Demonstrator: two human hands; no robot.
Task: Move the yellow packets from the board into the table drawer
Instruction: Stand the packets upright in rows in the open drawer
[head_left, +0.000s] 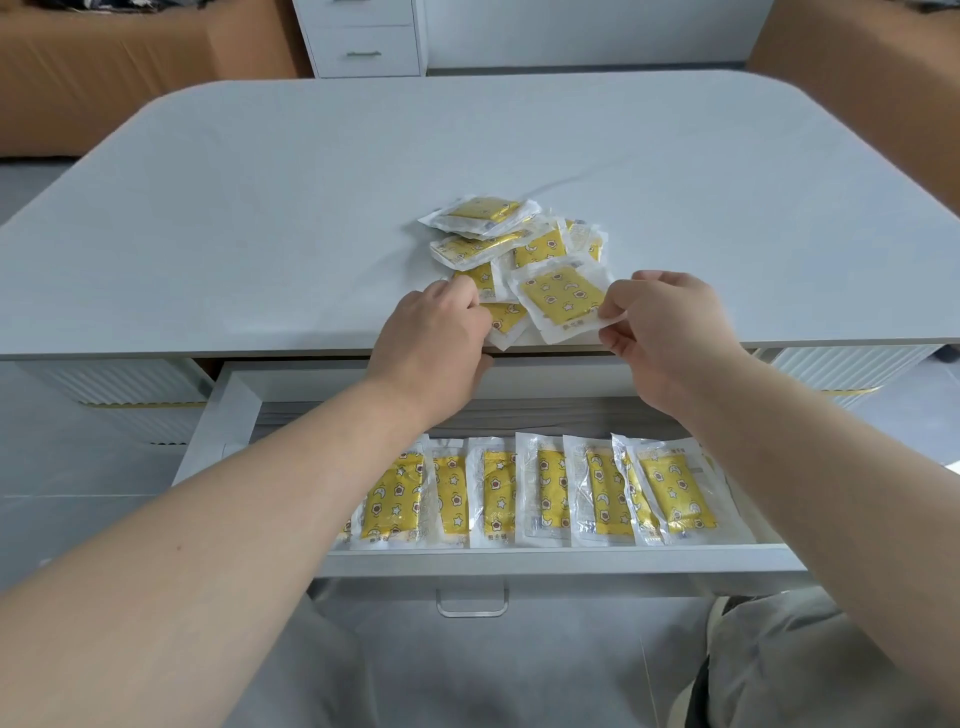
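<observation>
Right fingers (631, 296) pinch top packet (563, 301); left fingers (470, 299) curl on lower packet (506, 317), tips hidden

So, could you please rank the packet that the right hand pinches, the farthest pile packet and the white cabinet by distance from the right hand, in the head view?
1. Pinched packet: held by the right hand, at the table edge.
2. Farthest pile packet: further up, leftward.
3. White cabinet: beyond the table.

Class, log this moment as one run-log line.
left hand: grips near packet | right hand: pinches top packet corner | pile: on table | drawer: open, packet row inside
</observation>
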